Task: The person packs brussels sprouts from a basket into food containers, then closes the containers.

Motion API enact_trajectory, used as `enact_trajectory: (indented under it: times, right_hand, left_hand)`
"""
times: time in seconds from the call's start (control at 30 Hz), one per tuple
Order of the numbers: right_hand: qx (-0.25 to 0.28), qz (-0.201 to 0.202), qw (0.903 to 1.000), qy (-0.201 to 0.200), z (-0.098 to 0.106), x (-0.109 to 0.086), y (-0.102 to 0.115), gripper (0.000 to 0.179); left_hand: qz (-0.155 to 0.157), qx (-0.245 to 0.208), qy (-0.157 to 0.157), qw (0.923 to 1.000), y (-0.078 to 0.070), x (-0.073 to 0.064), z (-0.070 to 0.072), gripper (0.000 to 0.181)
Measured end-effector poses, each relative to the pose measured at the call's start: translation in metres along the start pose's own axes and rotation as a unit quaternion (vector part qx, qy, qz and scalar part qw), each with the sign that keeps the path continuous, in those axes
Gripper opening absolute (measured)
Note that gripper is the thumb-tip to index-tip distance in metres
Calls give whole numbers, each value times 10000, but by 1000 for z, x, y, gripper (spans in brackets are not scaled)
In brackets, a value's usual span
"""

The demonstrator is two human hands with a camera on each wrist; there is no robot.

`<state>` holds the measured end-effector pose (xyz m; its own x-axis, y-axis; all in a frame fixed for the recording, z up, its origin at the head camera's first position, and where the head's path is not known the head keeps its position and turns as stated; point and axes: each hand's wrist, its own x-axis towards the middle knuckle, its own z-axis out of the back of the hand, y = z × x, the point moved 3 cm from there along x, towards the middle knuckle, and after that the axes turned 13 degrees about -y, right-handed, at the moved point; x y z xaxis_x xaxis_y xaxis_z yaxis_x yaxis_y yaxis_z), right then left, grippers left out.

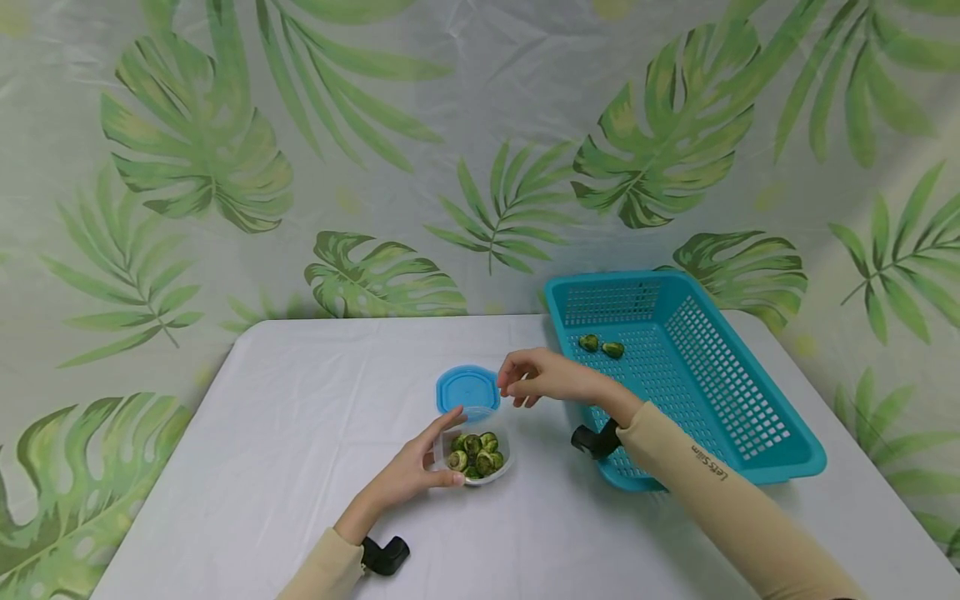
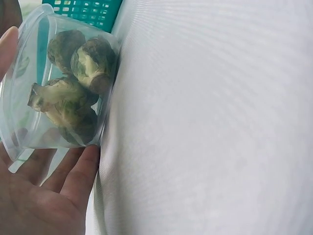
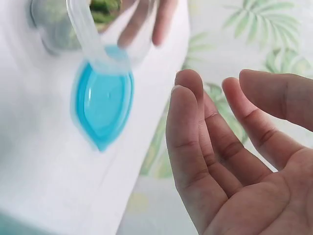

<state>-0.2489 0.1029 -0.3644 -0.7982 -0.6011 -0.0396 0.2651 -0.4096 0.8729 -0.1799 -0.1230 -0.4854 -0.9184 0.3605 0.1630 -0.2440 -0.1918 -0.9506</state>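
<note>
My left hand (image 1: 408, 471) grips a clear plastic container (image 2: 29, 122) from its left side, thumb at the near rim and fingers along the far side. Several Brussels sprouts (image 1: 474, 454) are heaped inside it. The right hand (image 1: 543, 375) hovers between the container and the basket, fingers loosely bent; nothing shows between them in the right wrist view. Just behind the container lies a blue lid (image 1: 467, 390), partly overlapped by the container's rim in the head view. Two more Brussels sprouts (image 1: 612, 350) sit toward the back left of a teal basket (image 1: 795, 458).
The large perforated basket fills the right side of the table, under the right forearm. A white cloth (image 1: 285, 433) covers the table. Behind it hangs a leaf-patterned sheet (image 1: 510, 108). A black wrist camera (image 1: 596, 440) on the right wrist overlaps the basket's near left rim.
</note>
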Motion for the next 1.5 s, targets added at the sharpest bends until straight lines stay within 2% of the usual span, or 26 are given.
enact_trajectory:
  times: [0.43, 0.7, 0.97, 1.17, 1.5]
  right_hand:
    - [193, -261, 9976, -605, 47, -10, -21, 22]
    - [575, -351, 9912, -1137, 73, -13, -42, 22]
    - [830, -490, 9819, -1632, 92, -19, -63, 30]
    - [705, -726, 9761, -1925, 105, -24, -78, 28]
    - [462, -1032, 9725, -2038, 124, -29, -105, 39]
  left_hand:
    - [-54, 108, -53, 9999, 1, 0, 1, 88]
    - [-83, 166, -47, 9998, 1, 2, 0, 88]
    - [-89, 109, -31, 9999, 0, 1, 1, 88]
    - [-122, 70, -29, 9999, 0, 1, 1, 88]
    - [-146, 112, -24, 9998, -1, 2, 1, 89]
